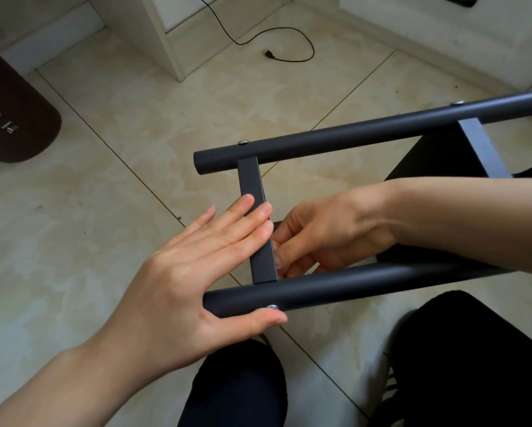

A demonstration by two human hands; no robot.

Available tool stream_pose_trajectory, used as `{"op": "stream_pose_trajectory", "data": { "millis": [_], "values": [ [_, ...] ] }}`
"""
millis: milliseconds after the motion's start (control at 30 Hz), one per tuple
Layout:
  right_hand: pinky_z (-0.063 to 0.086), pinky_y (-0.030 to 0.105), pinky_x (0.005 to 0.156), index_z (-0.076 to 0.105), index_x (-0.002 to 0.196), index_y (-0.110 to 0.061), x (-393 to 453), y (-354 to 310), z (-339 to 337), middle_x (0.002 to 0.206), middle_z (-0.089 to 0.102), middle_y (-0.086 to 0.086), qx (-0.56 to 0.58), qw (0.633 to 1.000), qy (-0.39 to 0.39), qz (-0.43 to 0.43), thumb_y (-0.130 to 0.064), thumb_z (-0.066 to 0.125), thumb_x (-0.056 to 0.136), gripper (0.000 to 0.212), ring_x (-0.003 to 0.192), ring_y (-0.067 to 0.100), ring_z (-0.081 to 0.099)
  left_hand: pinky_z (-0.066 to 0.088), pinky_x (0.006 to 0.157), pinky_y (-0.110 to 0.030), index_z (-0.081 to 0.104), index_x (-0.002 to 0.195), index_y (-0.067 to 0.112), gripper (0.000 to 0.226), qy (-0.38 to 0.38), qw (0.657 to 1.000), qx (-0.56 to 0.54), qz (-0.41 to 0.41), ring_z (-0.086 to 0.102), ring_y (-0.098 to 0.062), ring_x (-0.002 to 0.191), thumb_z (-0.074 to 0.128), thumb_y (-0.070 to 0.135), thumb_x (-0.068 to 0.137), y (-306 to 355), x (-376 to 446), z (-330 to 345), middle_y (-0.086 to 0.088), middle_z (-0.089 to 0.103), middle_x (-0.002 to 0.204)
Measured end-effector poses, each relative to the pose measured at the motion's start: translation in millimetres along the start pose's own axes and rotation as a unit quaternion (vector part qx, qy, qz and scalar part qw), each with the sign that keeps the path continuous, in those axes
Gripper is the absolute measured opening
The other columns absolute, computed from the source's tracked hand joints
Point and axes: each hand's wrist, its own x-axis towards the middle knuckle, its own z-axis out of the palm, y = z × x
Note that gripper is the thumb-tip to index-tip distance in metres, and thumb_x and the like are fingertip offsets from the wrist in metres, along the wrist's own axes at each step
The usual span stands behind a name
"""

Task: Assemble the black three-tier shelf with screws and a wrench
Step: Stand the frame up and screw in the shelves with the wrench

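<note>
Left hand (193,269) flat, fingers straight on the crossbar (257,220), thumb under the near tube (335,286); right hand (317,238) pinches something small behind it, can't tell what. I judge we're fastening this joint; next needs screw (272,306) tightening.

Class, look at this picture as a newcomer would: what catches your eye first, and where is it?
Two hands meet at centre on a black shelf frame: the left hand lies flat across the crossbar, thumb under the near tube. The right hand works behind the crossbar. A black cable lies on the floor beyond.
</note>
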Motion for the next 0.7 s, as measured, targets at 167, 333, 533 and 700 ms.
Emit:
{"op": "stream_pose_trajectory", "data": {
  "millis": [167, 333, 533, 700],
  "values": [
    [0.057, 0.024, 0.07, 0.068, 0.093, -0.01, 1, -1, -5, 0.086, 0.067, 0.003, 0.026, 0.998, -0.056, 0.02, -0.012, 0.057, 0.093, 0.012, 0.074, 0.01, 0.065, 0.038, 0.116, -0.049, 0.056, 0.136, 0.006, 0.076, 0.002, 1.0, -0.003, 0.001, 0.043, -0.018, 0.143, 0.071, 0.054, 0.08, 0, 0, 0, -0.004, 0.05, 0.149],
    [0.058, 0.024, 0.073, 0.063, 0.106, -0.004, 7, 1, -5, 0.096, 0.065, 0.009, 0.041, 0.995, -0.071, 0.05, -0.016, 0.05, 0.101, 0.019, 0.081, 0.015, 0.066, 0.037, 0.116, -0.05, 0.056, 0.137, 0.005, 0.076, -0.002, 1.0, 0.0, -0.001, 0.043, -0.018, 0.143, 0.07, 0.055, 0.08, -1, 0, 1, -0.004, 0.05, 0.149],
    [0.057, 0.024, 0.074, 0.065, 0.102, -0.007, 9, 2, -7, 0.093, 0.065, 0.007, 0.049, 0.994, -0.084, 0.051, -0.017, 0.05, 0.1, 0.018, 0.08, 0.014, 0.066, 0.037, 0.116, -0.049, 0.056, 0.137, 0.006, 0.076, 0.001, 1.0, 0.0, -0.002, 0.043, -0.017, 0.143, 0.07, 0.055, 0.08, 0, 0, 0, -0.004, 0.05, 0.149],
    [0.057, 0.024, 0.069, 0.066, 0.101, -0.008, 4, -1, -11, 0.086, 0.068, 0.004, 0.049, 0.993, -0.102, 0.041, -0.017, 0.06, 0.085, 0.02, 0.075, 0.012, 0.068, 0.035, 0.117, -0.047, 0.056, 0.137, 0.007, 0.075, 0.002, 1.0, -0.007, -0.003, 0.043, -0.016, 0.143, 0.07, 0.054, 0.08, 0, 0, 1, -0.003, 0.05, 0.149]
  ]
}}
